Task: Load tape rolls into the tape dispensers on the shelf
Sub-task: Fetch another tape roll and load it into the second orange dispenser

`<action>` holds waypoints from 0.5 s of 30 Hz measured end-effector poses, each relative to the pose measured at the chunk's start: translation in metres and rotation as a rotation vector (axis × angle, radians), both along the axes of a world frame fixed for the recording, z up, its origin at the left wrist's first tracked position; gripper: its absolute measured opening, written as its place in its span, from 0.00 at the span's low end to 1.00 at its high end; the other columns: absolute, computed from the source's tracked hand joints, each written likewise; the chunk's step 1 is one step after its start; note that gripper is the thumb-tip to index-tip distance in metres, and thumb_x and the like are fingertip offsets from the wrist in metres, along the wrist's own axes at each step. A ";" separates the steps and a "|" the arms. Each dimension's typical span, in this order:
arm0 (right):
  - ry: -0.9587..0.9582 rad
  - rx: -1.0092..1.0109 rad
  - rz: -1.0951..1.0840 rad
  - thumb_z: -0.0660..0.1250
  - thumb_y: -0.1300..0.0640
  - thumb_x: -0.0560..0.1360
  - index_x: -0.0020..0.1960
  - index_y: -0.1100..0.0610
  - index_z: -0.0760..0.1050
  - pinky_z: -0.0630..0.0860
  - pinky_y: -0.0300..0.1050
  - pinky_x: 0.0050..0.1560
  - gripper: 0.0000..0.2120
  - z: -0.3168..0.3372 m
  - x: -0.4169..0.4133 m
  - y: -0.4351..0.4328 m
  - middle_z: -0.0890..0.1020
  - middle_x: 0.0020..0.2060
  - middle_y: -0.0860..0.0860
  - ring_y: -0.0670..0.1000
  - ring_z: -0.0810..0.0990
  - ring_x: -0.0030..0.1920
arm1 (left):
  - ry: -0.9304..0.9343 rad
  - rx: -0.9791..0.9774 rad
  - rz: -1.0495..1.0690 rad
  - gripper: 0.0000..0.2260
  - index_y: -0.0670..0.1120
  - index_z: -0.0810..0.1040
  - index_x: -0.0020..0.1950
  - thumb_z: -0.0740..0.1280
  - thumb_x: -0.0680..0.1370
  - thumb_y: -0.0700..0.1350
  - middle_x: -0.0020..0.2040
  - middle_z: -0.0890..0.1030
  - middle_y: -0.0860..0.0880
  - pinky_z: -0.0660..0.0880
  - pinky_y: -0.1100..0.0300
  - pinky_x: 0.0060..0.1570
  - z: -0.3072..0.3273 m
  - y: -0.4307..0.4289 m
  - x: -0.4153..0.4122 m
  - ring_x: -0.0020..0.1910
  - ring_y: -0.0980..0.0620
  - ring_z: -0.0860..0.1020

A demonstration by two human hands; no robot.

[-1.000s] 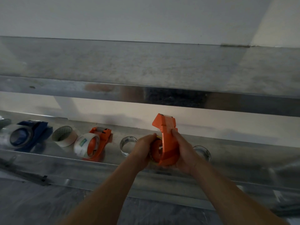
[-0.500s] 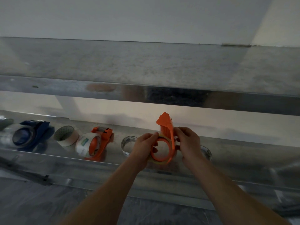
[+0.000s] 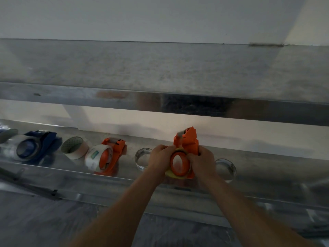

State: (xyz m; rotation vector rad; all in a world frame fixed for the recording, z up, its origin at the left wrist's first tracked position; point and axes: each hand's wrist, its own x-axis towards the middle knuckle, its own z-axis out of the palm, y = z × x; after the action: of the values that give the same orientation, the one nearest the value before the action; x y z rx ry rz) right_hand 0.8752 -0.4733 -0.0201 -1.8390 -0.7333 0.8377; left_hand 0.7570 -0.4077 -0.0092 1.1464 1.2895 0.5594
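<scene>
Two hands work an orange dispenser (image 3: pixel 189 140) just above the front lip of a metal shelf (image 3: pixel 267 168), cutter end pointing up & away toward the wall. The L hand (image 3: pixel 160 158) has its fingers curled over the left edge of a yellow tape roll (image 3: pixel 169 174), which sits around the dispenser's orange hub. The R hand (image 3: pixel 203 160) wraps the dispenser's body, fingers folded tight on it. Both grips are closed, neither hand spread.

Just left of the orange dispenser, a clear tape roll (image 3: pixel 142 158) stands on edge on the shelf, partly behind the L hand. A second clear roll (image 3: pixel 225 168) stands just right of the dispenser, beside the R wrist. Farther left of the held dispenser lies a second orange dispenser (image 3: pixel 114 154) loaded w/ a pale roll, then a beige masking-tape roll (image 3: pixel 74 147). Well left sits a blue dispenser (image 3: pixel 40 145) w/ clear tape on it. Above the held dispenser runs an upper shelf (image 3: pixel 160 68), its front edge reflecting blurred shapes.
</scene>
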 end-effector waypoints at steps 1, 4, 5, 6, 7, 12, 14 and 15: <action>0.018 -0.018 -0.021 0.70 0.54 0.74 0.46 0.52 0.81 0.79 0.43 0.44 0.03 -0.005 0.002 0.001 0.85 0.40 0.49 0.49 0.83 0.42 | -0.019 -0.034 -0.021 0.07 0.41 0.78 0.51 0.65 0.78 0.44 0.42 0.80 0.49 0.77 0.59 0.35 0.002 0.001 0.000 0.38 0.53 0.79; 0.150 -0.051 -0.090 0.70 0.60 0.70 0.45 0.55 0.82 0.81 0.51 0.45 0.05 -0.017 0.007 0.003 0.85 0.40 0.53 0.56 0.84 0.43 | -0.021 -0.076 0.016 0.07 0.42 0.79 0.44 0.62 0.74 0.35 0.42 0.78 0.43 0.77 0.48 0.43 0.006 0.002 0.003 0.41 0.46 0.76; 0.218 -0.059 -0.113 0.70 0.61 0.68 0.45 0.56 0.82 0.82 0.55 0.46 0.07 -0.021 0.008 0.004 0.85 0.40 0.55 0.59 0.84 0.44 | -0.025 -0.094 0.045 0.09 0.42 0.79 0.42 0.61 0.73 0.33 0.42 0.78 0.42 0.76 0.48 0.44 0.006 0.002 0.005 0.42 0.44 0.75; 0.301 -0.062 -0.131 0.70 0.62 0.66 0.46 0.56 0.83 0.82 0.60 0.47 0.09 -0.025 0.009 0.005 0.86 0.41 0.57 0.61 0.84 0.44 | -0.035 -0.122 0.067 0.10 0.42 0.79 0.43 0.60 0.72 0.31 0.43 0.78 0.41 0.75 0.51 0.42 0.007 0.001 0.007 0.43 0.45 0.75; 0.393 -0.059 -0.147 0.69 0.63 0.66 0.47 0.57 0.83 0.82 0.64 0.48 0.10 -0.030 0.009 0.005 0.86 0.43 0.59 0.63 0.84 0.45 | -0.049 -0.156 0.075 0.12 0.41 0.79 0.46 0.60 0.73 0.30 0.45 0.77 0.41 0.75 0.54 0.39 0.009 0.000 0.008 0.42 0.45 0.75; 0.622 -0.058 -0.174 0.64 0.69 0.73 0.56 0.62 0.80 0.78 0.71 0.53 0.14 -0.039 0.011 0.006 0.83 0.51 0.66 0.69 0.82 0.51 | -0.121 -0.269 0.089 0.17 0.35 0.78 0.57 0.58 0.72 0.26 0.50 0.78 0.36 0.76 0.53 0.36 0.006 0.002 0.010 0.44 0.42 0.77; 0.666 -0.070 -0.175 0.63 0.69 0.75 0.58 0.63 0.79 0.78 0.70 0.52 0.13 -0.040 0.011 0.006 0.83 0.52 0.66 0.69 0.82 0.51 | -0.122 -0.286 0.107 0.17 0.33 0.78 0.58 0.58 0.72 0.25 0.52 0.78 0.34 0.78 0.51 0.40 0.004 0.003 0.012 0.44 0.40 0.78; 0.685 -0.081 -0.176 0.63 0.67 0.76 0.58 0.62 0.79 0.80 0.67 0.50 0.13 -0.041 0.011 0.007 0.83 0.51 0.65 0.68 0.82 0.50 | -0.115 -0.289 0.112 0.17 0.33 0.78 0.58 0.58 0.72 0.25 0.54 0.79 0.33 0.79 0.49 0.43 0.003 0.004 0.012 0.46 0.39 0.78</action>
State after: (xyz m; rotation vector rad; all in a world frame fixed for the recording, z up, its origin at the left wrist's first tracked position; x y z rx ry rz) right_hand 0.8860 -0.4663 -0.0612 -1.5053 -0.1023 1.2902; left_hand 0.7695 -0.4035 -0.0058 0.7964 1.2928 0.4947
